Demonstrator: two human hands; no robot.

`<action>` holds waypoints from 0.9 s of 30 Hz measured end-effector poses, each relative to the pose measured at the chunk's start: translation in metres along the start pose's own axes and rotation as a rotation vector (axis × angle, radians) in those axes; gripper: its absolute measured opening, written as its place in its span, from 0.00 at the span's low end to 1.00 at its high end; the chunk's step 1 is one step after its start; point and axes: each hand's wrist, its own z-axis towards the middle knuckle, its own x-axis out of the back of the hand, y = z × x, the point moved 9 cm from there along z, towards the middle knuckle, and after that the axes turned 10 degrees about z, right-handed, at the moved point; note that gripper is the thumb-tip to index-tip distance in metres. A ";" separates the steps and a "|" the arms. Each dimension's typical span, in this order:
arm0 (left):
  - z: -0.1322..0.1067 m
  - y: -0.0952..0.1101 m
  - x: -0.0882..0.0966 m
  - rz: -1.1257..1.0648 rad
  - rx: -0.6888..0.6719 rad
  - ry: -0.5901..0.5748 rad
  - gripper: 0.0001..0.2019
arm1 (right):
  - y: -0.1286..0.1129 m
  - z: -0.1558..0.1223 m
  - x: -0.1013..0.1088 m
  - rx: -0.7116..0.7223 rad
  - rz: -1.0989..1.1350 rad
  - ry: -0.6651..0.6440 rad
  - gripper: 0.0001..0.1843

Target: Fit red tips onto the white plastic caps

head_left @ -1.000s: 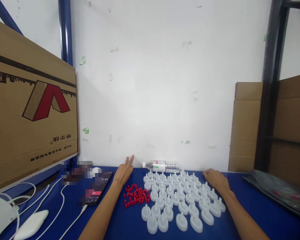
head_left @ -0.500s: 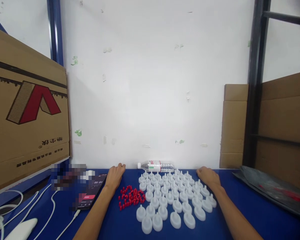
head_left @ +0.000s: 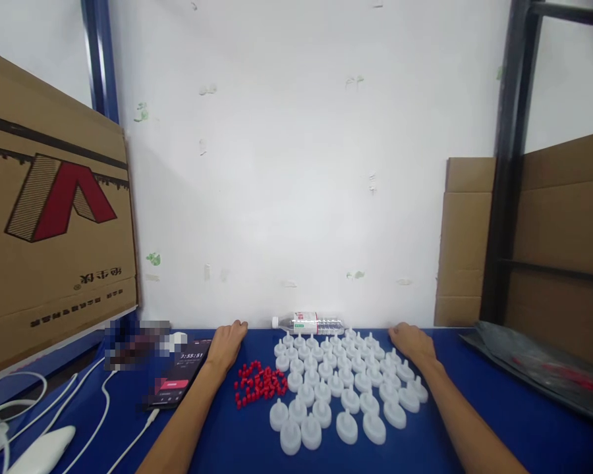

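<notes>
Both my forearms rest on a blue table (head_left: pixel 237 447). My left hand (head_left: pixel 226 345) lies near the far edge with its fingers curled under, holding nothing I can see, just behind a heap of small red plastic pieces (head_left: pixel 257 384). My right hand (head_left: pixel 412 342) rests knuckles up, fingers curled down, at the far right corner of a field of several white plastic caps (head_left: pixel 338 385) set in rows. A clear water bottle (head_left: pixel 307 323) lies on its side against the wall between my hands.
A phone (head_left: pixel 178 379) with a lit screen lies left of my left arm, a white cable running from it. A white device (head_left: pixel 42 449) sits at the lower left. Cardboard boxes (head_left: pixel 49 224) stand at left and right (head_left: pixel 462 243). Dark plastic bags (head_left: pixel 543 372) lie at right.
One second ago my left hand showed two fingers stretched out; they have since curled in. The view has shifted slightly to the right. My right hand has stayed put.
</notes>
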 end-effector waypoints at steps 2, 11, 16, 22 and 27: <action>0.000 0.001 0.003 0.009 0.002 -0.009 0.16 | 0.000 0.000 0.000 -0.003 -0.006 -0.003 0.18; -0.002 0.003 0.002 0.055 0.008 -0.072 0.16 | -0.002 -0.003 0.001 -0.004 -0.025 -0.030 0.18; -0.002 -0.001 0.000 0.049 0.067 -0.079 0.16 | -0.005 -0.006 0.002 0.008 -0.037 -0.021 0.17; -0.003 -0.005 -0.005 0.010 0.092 -0.070 0.16 | -0.006 -0.007 0.003 0.014 -0.046 -0.010 0.18; -0.003 -0.003 -0.003 0.034 0.079 -0.076 0.16 | -0.004 -0.006 0.002 0.006 -0.039 -0.023 0.18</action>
